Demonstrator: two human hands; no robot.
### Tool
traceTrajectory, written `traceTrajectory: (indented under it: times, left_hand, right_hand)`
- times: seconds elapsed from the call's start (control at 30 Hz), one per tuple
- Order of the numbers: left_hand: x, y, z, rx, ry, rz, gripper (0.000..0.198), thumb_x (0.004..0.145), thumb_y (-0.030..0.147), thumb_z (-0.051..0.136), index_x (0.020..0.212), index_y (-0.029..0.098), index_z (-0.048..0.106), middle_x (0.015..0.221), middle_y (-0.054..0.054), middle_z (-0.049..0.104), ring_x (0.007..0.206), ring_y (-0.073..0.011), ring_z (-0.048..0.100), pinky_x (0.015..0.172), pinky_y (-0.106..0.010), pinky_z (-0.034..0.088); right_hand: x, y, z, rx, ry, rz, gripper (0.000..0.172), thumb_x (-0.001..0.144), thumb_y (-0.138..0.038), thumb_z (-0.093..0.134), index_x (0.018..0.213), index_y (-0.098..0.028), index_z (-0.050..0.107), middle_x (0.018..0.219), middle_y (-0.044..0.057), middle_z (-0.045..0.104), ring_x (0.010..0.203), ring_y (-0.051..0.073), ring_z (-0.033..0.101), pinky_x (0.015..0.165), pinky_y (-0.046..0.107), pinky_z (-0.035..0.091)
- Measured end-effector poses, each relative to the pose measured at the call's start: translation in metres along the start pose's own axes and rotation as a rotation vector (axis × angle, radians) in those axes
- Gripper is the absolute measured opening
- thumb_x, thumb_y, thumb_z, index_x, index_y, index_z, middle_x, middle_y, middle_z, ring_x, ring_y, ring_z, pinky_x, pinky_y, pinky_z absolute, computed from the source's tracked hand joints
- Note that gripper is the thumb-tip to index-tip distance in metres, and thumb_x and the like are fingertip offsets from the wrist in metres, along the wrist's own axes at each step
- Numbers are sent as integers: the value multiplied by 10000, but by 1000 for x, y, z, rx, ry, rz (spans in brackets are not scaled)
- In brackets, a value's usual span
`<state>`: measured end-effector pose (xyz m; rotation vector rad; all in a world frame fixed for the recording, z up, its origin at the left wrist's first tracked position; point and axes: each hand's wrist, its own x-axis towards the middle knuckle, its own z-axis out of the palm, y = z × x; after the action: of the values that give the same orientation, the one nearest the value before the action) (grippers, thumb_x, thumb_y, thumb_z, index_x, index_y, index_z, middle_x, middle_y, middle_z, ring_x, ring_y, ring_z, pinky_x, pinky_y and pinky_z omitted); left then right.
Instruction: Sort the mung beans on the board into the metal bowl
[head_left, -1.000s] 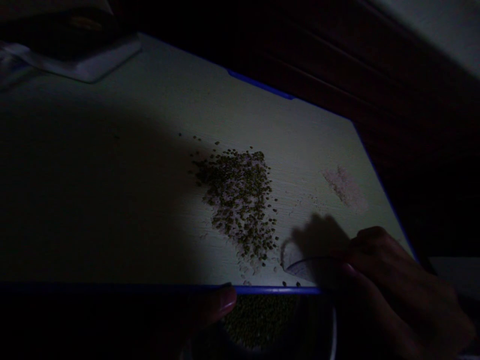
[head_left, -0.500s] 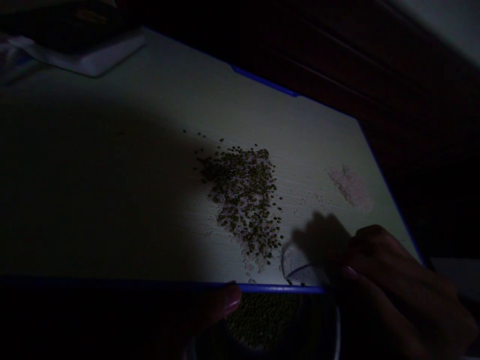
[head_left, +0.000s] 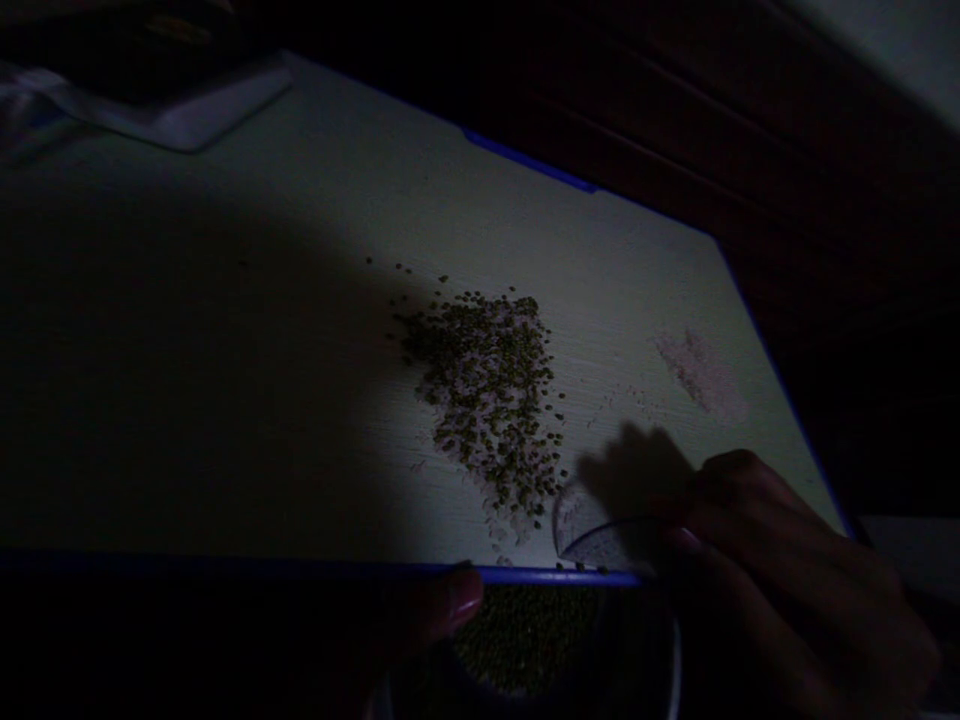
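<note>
A small clear scraper (head_left: 592, 530) rests on its edge on the pale board (head_left: 315, 300), low and right of centre in the frame, just right of the lower tip of a heap of green beans mixed with pale grains (head_left: 487, 395). The right hand (head_left: 780, 580), at the lower right, pinches the scraper's right end between thumb and fingertips, closed on it. The heap spreads over the lit middle of the board, with stray beans scattered along its edges. To the right, near the board's far edge, lies a faint patch of pale grains (head_left: 701, 370) alone.

Along the bottom of the frame runs the board's blue rim (head_left: 540, 575). Below it, a bowl (head_left: 671, 650) holds green beans (head_left: 525, 635). A finger of the left hand (head_left: 442, 605) presses at the rim by the bowl; the rest of that hand is lost in darkness, so its grip cannot be told. In the upper left corner lies a white flat object (head_left: 187, 110), dim.
</note>
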<state>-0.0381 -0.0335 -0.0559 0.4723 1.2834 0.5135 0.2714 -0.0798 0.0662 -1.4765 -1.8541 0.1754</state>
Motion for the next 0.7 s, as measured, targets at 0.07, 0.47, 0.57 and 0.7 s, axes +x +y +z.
traceTrajectory:
  times: [0.07,0.47,0.57,0.7]
  left_hand:
    - [1,-4,3,-39,-43,-31,684,827,448,862,1472,440,635,1581,110,603,1693,-262,215,1301,-470,454]
    - [10,-14,8,-8,-6,63,363,812,374,890,1160,345,793,1348,21,759,1401,-207,638,946,-259,678]
    - [7,18,28,20,-346,27,395,904,430,833,1169,145,771,1206,-148,782,1119,-285,758,1086,-559,620]
    - [1,48,48,-69,-622,69,505,986,542,700,1343,185,690,1368,-161,696,1216,-291,701,1046,-534,620]
  right_hand:
    - [1,0,0,6,-19,-14,462,870,2,703,1258,-243,766,896,28,750,864,214,693,723,395,540]
    - [-2,-1,-1,-72,-52,-59,413,895,-5,665,1240,-222,733,925,26,755,875,197,698,734,367,548]
    - [2,3,-2,-254,-28,-2,297,958,-76,660,1205,-223,734,870,14,714,817,162,683,700,313,539]
    - [4,10,-9,-505,121,180,184,1040,-237,644,1174,-278,764,846,-1,702,781,147,698,646,287,514]
